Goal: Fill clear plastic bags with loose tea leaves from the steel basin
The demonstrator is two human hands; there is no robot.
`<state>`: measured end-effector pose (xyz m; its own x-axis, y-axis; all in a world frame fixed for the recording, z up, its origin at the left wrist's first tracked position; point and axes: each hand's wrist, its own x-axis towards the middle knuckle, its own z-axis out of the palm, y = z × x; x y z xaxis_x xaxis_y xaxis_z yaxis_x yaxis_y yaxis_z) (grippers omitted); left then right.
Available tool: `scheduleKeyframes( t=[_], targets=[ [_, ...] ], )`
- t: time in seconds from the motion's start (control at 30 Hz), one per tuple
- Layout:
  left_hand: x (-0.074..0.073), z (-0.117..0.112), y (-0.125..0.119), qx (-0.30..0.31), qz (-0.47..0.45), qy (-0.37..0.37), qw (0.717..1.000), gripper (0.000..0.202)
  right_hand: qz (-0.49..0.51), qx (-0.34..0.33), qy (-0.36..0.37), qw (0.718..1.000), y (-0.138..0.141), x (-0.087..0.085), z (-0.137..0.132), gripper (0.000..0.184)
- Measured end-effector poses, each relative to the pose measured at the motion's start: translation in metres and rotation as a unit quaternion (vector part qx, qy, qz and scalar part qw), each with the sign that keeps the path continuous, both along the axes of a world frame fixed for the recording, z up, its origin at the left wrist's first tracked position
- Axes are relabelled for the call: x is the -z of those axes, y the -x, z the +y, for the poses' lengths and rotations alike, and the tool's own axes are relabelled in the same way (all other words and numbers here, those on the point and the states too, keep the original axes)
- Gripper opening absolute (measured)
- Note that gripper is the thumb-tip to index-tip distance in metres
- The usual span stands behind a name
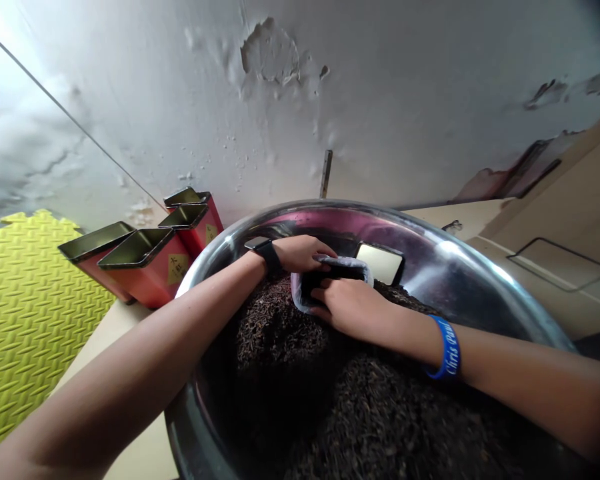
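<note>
Where heaped loose tea leaves [300,393] rise inside a steel basin [300,205], a dark square container [323,283] edged with pale plastic [296,293] is gripped between both hands, the left hand [303,253] curled over its far edge, the right hand [350,308] closed on its near side; room is left toward the basin's right rim.

We log a glossy stainless steel basin [460,253]; rough, matt dried tea leaves [380,413]; a thin translucent plastic bag [297,293]; sheen-finished metal tins [145,267]; a smooth silicone wristband [447,347]; flaking matt wall paint [270,53].
</note>
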<state>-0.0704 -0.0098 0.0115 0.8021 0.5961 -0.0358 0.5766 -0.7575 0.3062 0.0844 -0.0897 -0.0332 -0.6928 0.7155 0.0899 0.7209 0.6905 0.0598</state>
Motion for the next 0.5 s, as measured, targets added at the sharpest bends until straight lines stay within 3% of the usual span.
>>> scheduleKeyframes(
  t=[0.2,0.33,0.4,0.5],
  targets=[
    [0.0,0.0,0.001,-0.001,-0.008,0.008,1.0,0.038,-0.03,0.03,-0.001,0.999,-0.005,-0.009,0.006,0.044],
    [0.0,-0.001,0.0,-0.047,-0.019,-0.032,0.998,0.035,0.009,-0.007,-0.05,0.999,0.006,-0.02,-0.006,0.034],
    [0.0,-0.001,0.0,-0.11,-0.045,-0.077,0.99,0.034,0.04,-0.065,-0.016,0.997,0.013,-0.022,-0.018,0.03],
    [0.0,0.003,0.002,-0.182,-0.084,-0.123,0.972,0.031,0.067,-0.172,0.119,0.976,0.019,-0.017,-0.034,0.04]
  ],
)
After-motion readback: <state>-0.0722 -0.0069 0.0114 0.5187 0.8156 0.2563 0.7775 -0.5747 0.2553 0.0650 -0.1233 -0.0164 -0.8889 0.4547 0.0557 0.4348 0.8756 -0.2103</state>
